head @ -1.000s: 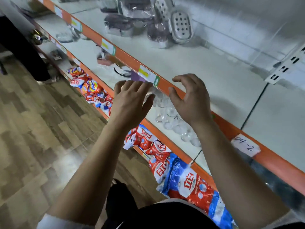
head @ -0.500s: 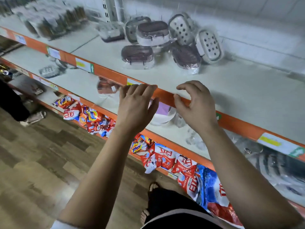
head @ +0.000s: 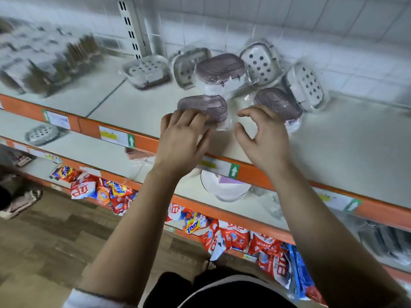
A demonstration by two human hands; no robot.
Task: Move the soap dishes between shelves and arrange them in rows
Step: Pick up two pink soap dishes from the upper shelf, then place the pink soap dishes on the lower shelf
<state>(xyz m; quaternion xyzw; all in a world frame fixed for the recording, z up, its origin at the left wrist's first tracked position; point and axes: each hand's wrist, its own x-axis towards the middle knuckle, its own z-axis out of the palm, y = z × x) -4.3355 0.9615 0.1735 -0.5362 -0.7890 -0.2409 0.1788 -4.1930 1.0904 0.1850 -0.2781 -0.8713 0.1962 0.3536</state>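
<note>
Orange metal lip [head: 142,142]: front edge of the top shelf [head: 347,147], crossing beneath both hands.

Open room: bare white board wide to the right of the right hand [head: 262,138]; another bare stretch left of the left hand [head: 184,141], reaching a dark seam. A narrow strip of board shows between the two hands.

Soap dishes, all in clear wrap, all on the top shelf beyond the fingertips:
- near purple soap dish [head: 205,105], lying flat, directly ahead of the left hand.
- second purple soap dish [head: 279,103], tilted, just ahead of the right hand.
- raised purple soap dish [head: 220,67], further back between the hands, sitting on a white base.
- white perforated soap dishes: one flat [head: 145,71] far left by the slotted upright [head: 133,27]; three propped on edge [head: 260,62] [head: 308,85] [head: 189,65] against the tiled wall.

Left hand: palm down, fingers nearly straight and laid over the near-left edge of the near purple soap dish, thumb spread below it; no closed grip is visible.

Right hand: fingers hooked and spread, thumb apart from them, holding nothing; fingertips at the near edge of the second purple soap dish, contact not clear.

Below the hands: lower shelf with one more white soap dish [head: 42,133] far left, a white plate [head: 224,188], detergent packets [head: 235,237] beneath.
</note>
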